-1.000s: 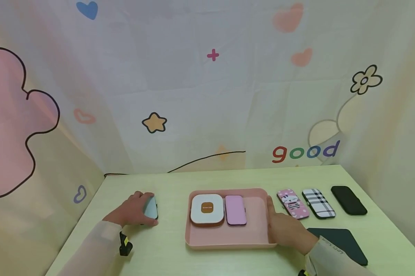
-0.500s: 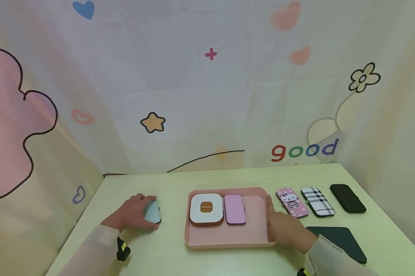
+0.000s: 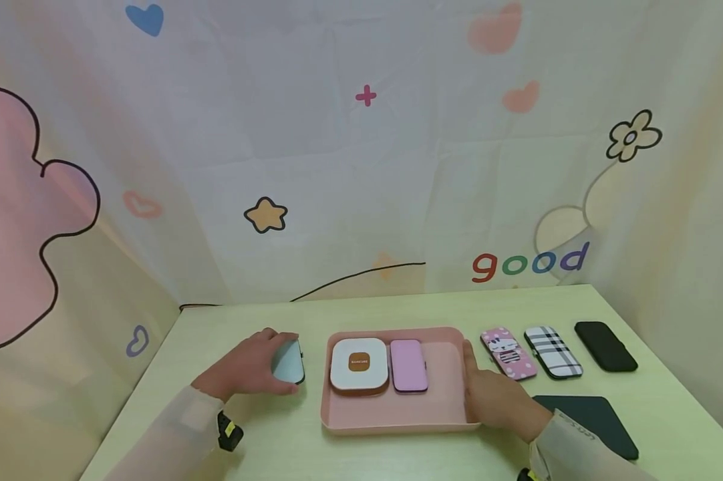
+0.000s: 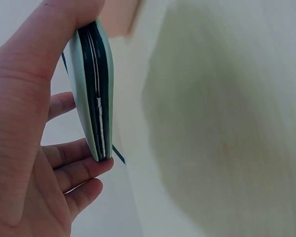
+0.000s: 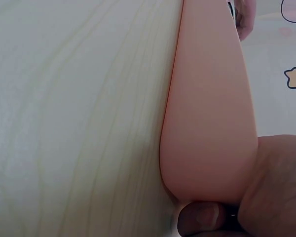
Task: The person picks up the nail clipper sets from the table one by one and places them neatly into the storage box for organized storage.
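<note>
My left hand (image 3: 250, 364) holds a pale blue clamshell case (image 3: 288, 363) by its edges, left of the pink tray (image 3: 397, 417). In the left wrist view the case (image 4: 104, 64) stands edge-on, its dark seam and metal strip facing the camera, with the thumb at one end and fingers at the other. A gap shows between case and tray in the head view. My right hand (image 3: 500, 397) grips the tray's right rim; in the right wrist view thumb and a finger meet at its corner. A white square case (image 3: 359, 381) with a brown label and a lilac case (image 3: 408, 364) lie in the tray.
Right of the tray lie a pink cartoon case (image 3: 508, 354), a plaid case (image 3: 554, 353) and a black case (image 3: 605, 346). A dark flat panel (image 3: 587, 421) lies partly behind the right forearm. A printed curtain (image 3: 361, 167) hangs behind the table.
My left hand has carried the pale blue case to the right, closer to the tray. The right hand and the tray have stayed in place.
</note>
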Tool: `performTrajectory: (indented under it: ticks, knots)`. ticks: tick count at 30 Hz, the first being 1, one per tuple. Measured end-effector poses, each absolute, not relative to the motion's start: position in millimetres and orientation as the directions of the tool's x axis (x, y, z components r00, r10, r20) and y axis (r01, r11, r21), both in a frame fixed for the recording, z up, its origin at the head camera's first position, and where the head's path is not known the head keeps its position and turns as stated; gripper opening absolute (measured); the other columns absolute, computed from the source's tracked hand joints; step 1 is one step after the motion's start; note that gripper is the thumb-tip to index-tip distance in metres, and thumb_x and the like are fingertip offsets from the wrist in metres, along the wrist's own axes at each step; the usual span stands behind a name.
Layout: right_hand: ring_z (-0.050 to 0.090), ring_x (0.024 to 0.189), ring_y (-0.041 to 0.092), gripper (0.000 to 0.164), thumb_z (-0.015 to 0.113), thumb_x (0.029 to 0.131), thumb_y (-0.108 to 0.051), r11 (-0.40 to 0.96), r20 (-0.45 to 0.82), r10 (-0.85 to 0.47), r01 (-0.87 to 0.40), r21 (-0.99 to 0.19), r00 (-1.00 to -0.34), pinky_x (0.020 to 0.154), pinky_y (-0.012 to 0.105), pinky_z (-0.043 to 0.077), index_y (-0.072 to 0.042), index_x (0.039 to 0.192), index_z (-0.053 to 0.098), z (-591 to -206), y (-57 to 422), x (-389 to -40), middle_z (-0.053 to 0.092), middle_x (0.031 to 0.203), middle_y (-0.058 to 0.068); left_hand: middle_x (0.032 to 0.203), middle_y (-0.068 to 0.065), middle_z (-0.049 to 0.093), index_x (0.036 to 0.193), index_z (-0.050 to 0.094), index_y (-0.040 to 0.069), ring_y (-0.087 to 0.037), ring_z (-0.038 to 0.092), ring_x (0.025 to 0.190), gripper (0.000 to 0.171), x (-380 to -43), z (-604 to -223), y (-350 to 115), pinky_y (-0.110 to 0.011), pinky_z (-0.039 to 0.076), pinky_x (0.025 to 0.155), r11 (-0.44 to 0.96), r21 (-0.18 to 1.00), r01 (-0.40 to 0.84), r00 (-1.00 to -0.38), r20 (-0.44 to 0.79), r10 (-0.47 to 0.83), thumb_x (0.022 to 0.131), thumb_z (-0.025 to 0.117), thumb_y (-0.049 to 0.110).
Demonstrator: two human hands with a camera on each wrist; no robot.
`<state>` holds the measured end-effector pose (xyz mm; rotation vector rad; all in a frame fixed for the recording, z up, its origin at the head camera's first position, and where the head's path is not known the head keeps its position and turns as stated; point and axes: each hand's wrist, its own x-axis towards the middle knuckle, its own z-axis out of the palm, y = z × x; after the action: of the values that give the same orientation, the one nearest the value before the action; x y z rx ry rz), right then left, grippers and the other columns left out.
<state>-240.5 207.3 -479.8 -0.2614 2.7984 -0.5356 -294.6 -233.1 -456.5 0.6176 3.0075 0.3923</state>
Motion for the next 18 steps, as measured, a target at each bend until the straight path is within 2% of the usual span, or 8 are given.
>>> performTrajectory:
  ticks: [10, 18]
  knots:
    - [0.046, 0.05, 0.017, 0.089, 0.054, 0.095, -0.012, 0.923, -0.22, -0.234, -0.145, -0.357, -0.947, 0.048, 0.03, 0.035, 0.003, 0.158, -0.006, -478.9, 208.9, -239.4, 0.053, 0.062, 0.004, 0.12, 0.0, 0.058, 0.142, 0.053, 0.026, -0.015, 0.054, 0.091, 0.095, -294.1, -440.9, -198.3, -0.029, 0.05, 0.068, 0.86, 0.219, 0.461, -0.886, 0.059, 0.46, 0.062, 0.079, 0.07]
    - [0.046, 0.051, 0.017, 0.088, 0.054, 0.094, -0.012, 0.921, -0.192, -0.248, -0.169, -0.352, -0.95, 0.048, 0.031, 0.035, 0.005, 0.158, -0.006, -481.7, 210.2, -239.8, 0.052, 0.062, 0.003, 0.119, 0.002, 0.059, 0.141, 0.053, 0.029, -0.013, 0.055, 0.089, 0.095, -296.7, -434.8, -168.7, -0.028, 0.049, 0.071, 0.825, 0.216, 0.522, -0.852, 0.081, 0.518, 0.061, 0.078, 0.073]
